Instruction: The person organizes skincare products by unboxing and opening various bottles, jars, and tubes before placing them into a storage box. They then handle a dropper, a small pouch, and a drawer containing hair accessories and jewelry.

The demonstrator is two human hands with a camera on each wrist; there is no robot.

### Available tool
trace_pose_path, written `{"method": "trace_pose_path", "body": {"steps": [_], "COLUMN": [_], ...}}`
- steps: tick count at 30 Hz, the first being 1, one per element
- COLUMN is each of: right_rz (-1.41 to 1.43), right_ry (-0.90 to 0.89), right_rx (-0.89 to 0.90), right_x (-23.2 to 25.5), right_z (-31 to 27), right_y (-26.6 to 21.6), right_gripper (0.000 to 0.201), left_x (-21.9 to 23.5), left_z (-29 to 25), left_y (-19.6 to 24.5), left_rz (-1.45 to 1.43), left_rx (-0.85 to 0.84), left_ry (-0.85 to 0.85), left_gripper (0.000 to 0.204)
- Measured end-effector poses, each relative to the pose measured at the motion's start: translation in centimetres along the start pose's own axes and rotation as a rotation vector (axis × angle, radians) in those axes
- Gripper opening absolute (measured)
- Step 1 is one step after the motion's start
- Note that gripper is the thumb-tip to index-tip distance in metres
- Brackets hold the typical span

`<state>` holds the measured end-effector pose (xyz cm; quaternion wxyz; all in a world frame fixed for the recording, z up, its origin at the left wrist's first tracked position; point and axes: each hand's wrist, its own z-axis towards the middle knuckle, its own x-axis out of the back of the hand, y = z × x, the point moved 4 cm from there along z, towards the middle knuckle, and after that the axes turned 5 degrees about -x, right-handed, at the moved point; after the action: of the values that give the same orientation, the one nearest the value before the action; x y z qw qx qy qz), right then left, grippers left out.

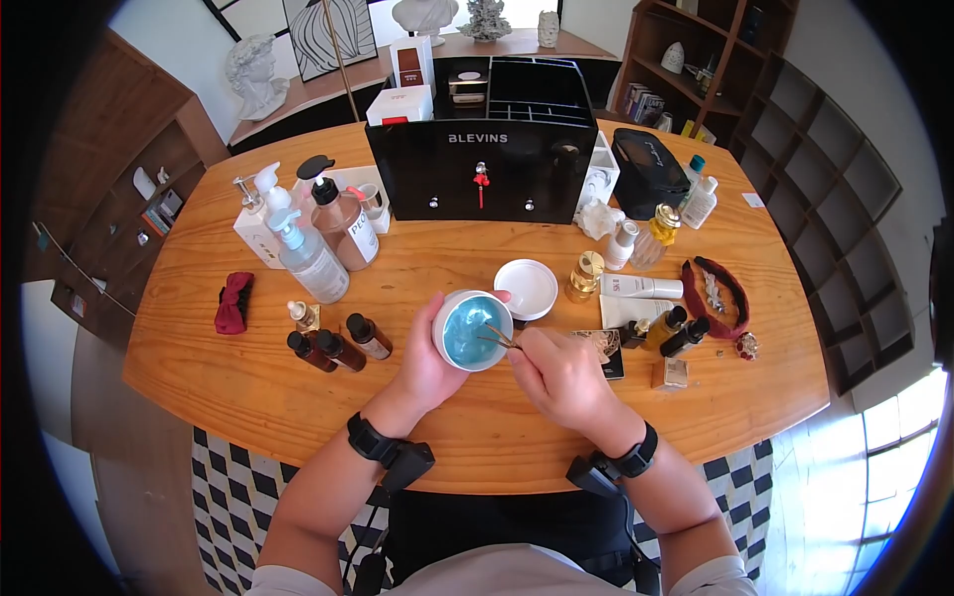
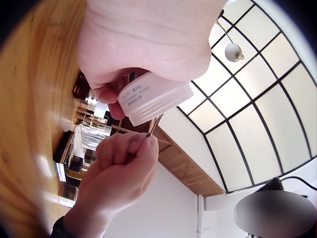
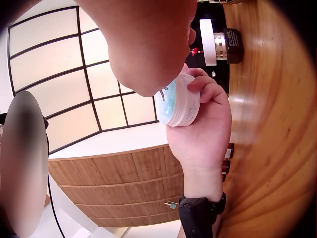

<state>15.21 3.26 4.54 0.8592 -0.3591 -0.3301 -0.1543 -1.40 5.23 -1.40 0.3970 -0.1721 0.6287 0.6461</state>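
My left hand (image 1: 422,353) grips a white open jar (image 1: 448,360), fingers wrapped round its side, mouth tilted toward me. Glossy light-blue contents (image 1: 465,330) show inside. In my right hand (image 1: 566,377) is a pair of thin gold-toned tweezers (image 1: 494,340), pinched between thumb and fingers, both tips over the blue contents. In the left wrist view, the tweezers (image 2: 154,125) reach up to the rim of the jar (image 2: 148,96). The right wrist view shows the jar (image 3: 187,106) resting in the left palm. Just beyond it lies a white round lid (image 1: 527,288).
A black organizer box (image 1: 477,179) stands at the back of the wooden table (image 1: 437,437). Pump bottles (image 1: 316,263) and small dark bottles (image 1: 341,350) are on the left. Tubes (image 1: 641,287), small bottles (image 1: 686,338) and a dark red headband (image 1: 740,323) lie right.
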Motion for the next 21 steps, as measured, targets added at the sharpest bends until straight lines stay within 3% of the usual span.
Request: {"method": "trace_pose_path", "body": {"steps": [6, 14, 17, 21], "right_rz": [0.007, 0.256, 0.257, 0.231], "right_ry": [-0.01, 0.086, 0.119, 0.17], "right_rx": [0.002, -0.198, -0.24, -0.367], "right_x": [0.1, 0.8, 0.9, 0.4], "right_z": [0.0, -0.3, -0.3, -0.3], "right_y": [0.0, 0.9, 1.1, 1.9], "right_gripper": [0.021, 0.015, 0.013, 0.012], "left_x": [-0.1, -0.2, -0.4, -0.2], "left_z": [0.0, -0.1, 0.0, -0.1], "left_y": [0.1, 1.0, 1.6, 1.6], "left_rz": [-0.063, -0.208, -0.157, -0.196], "left_rx": [0.026, 0.012, -0.051, -0.08], "left_ry": [0.081, 0.21, 0.101, 0.156], "left_gripper": [0.068, 0.068, 0.069, 0.07]}}
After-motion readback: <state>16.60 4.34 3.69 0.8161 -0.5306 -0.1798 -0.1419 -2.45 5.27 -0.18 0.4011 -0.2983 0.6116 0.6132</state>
